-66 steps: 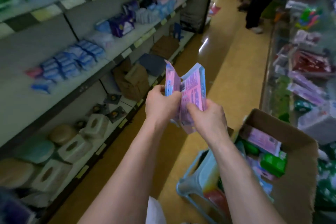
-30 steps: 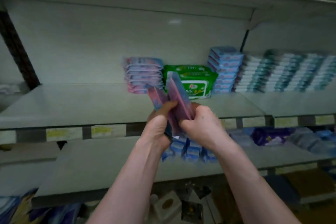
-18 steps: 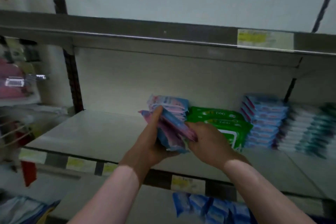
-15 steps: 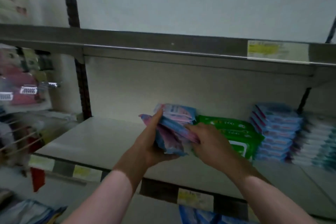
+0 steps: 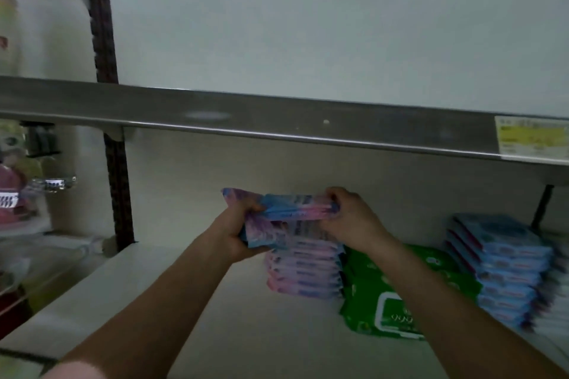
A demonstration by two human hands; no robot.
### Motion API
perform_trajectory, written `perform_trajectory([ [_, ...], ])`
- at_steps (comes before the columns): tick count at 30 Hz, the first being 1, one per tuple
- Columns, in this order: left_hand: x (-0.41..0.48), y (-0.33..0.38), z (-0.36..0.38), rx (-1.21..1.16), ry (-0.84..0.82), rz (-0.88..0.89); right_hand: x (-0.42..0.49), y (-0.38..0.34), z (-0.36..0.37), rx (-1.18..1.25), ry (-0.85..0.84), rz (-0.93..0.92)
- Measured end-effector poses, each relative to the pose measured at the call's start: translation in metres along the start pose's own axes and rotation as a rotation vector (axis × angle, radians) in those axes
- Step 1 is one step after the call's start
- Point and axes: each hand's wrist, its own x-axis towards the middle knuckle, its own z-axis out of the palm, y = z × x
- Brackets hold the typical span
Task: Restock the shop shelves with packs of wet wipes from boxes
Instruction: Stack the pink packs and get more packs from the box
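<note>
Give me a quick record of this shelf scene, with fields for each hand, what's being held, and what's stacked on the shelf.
left hand: grips the left end of the held packs
right hand: fingers curled over their right end
held packs: pink-and-blue wipes, lying flat at the top of the pink stack; contact unclear
pink stack: on the shelf, beside the green packs
blue stack: right of the green packs
</note>
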Motion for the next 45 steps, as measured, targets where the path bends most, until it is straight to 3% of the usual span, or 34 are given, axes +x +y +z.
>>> perform_trajectory([
  [4,0.020,0.007,-0.004,0.048,0.016,-0.026,0.003,0.001,-0.006,0.535,-0.216,0.269],
  [6,0.027,0.010,-0.007,0.086,0.034,-0.041,0.006,0.004,-0.012,0.651,-0.281,0.325],
  [13,0.038,0.011,0.000,0.042,0.025,-0.095,0.027,0.020,-0.014,1.053,-0.281,0.440],
  [19,0.037,0.010,0.005,0.034,-0.032,-0.101,0.046,0.022,0.000,0.803,0.017,0.435],
  [25,0.027,0.019,0.007,0.041,0.019,-0.082,0.043,0.038,-0.013,0.870,-0.323,0.472],
  [34,0.026,0.011,0.026,0.038,-0.014,-0.086,0.037,0.017,0.008,0.873,-0.548,0.525],
  [36,0.024,0.007,0.020,0.035,-0.020,-0.088,0.034,0.014,0.009,0.933,-0.501,0.538],
  [42,0.017,0.001,-0.017,-0.024,-0.055,-0.012,0.025,0.025,0.016,1.163,-0.108,0.591],
  [45,0.011,-0.001,-0.018,0.013,-0.120,0.004,0.020,0.022,0.027,1.215,-0.008,0.601],
])
